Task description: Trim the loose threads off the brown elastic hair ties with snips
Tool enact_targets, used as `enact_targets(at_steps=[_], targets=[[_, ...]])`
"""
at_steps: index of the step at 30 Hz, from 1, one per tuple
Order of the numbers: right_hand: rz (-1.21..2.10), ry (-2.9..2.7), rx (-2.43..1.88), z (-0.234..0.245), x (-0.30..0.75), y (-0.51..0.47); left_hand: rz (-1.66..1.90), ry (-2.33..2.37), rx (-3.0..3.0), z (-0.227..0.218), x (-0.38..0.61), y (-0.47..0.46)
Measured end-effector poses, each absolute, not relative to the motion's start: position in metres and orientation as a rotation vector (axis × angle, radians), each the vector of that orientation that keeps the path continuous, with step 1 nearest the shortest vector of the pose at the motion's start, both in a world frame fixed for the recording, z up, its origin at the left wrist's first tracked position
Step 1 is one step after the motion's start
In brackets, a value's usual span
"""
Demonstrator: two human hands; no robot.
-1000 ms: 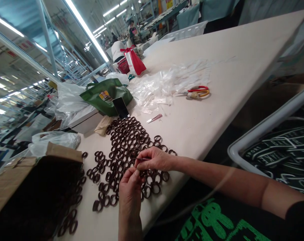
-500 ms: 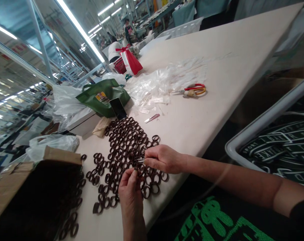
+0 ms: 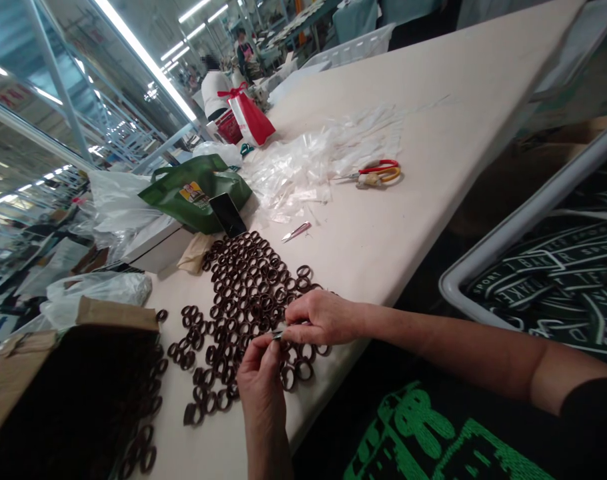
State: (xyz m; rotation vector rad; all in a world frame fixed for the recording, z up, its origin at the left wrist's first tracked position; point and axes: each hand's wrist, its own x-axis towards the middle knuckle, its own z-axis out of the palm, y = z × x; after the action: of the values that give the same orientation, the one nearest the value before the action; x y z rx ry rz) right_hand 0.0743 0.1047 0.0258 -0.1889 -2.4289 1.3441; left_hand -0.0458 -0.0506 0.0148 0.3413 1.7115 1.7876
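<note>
My left hand (image 3: 263, 373) is closed in a pinch over the front of a pile of small dark brown rings (image 3: 248, 280). What its fingertips hold is too small and too covered to name. My right hand (image 3: 321, 317) is closed around a small silvery metal tool (image 3: 278, 329), whose tip reaches the left fingertips. Most of that tool is hidden in the fist, so its kind does not show. The two hands nearly meet, with rings lying beneath and around them.
Small thread snips (image 3: 297, 231) and red-and-yellow-handled scissors (image 3: 381, 173) lie on the table (image 3: 433, 133) near clear plastic strips (image 3: 303, 167). A phone (image 3: 227, 215) leans on a green bag (image 3: 193, 193). An open cardboard box (image 3: 116, 313) stands left, a bin (image 3: 453, 283) of printed straps right.
My right hand has come slightly closer to my left, bringing the metal tool's tip to the left fingertips. The whole view has shifted a little.
</note>
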Motion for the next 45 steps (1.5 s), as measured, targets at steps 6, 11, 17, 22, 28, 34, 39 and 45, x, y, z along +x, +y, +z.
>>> enact_targets(at_steps=[6, 11, 17, 22, 28, 34, 39, 45], targets=[[1.448, -2.404, -0.076, 0.022, 0.077, 0.111, 1.752, 1.676, 0.347, 0.014, -0.045, -0.05], [1.512, -2.39, 0.02, 0.018, 0.077, 0.115, 1.723, 1.674, 0.355, 0.012, -0.042, -0.051], [1.617, -2.289, -0.039, 0.008, 0.076, 0.115, 1.701, 1.663, 0.326, 0.014, -0.042, -0.051], [1.844, -2.096, -0.254, 0.005, 0.073, 0.109, 1.704, 1.613, 0.365, 0.014, -0.039, -0.05], [2.19, -1.818, -0.298, 0.008, 0.067, 0.094, 1.67, 1.563, 0.407, 0.013, -0.033, -0.046], [2.022, -1.947, -0.31, 0.01, 0.063, 0.093, 1.648, 1.633, 0.474, 0.016, -0.038, -0.048], [1.572, -2.133, -0.36, 0.002, 0.057, 0.086, 1.487, 2.184, 0.895, 0.018, -0.048, -0.046], [1.406, -2.206, -0.403, -0.001, 0.042, 0.074, 1.277, 2.488, 1.262, 0.001, -0.07, -0.046]])
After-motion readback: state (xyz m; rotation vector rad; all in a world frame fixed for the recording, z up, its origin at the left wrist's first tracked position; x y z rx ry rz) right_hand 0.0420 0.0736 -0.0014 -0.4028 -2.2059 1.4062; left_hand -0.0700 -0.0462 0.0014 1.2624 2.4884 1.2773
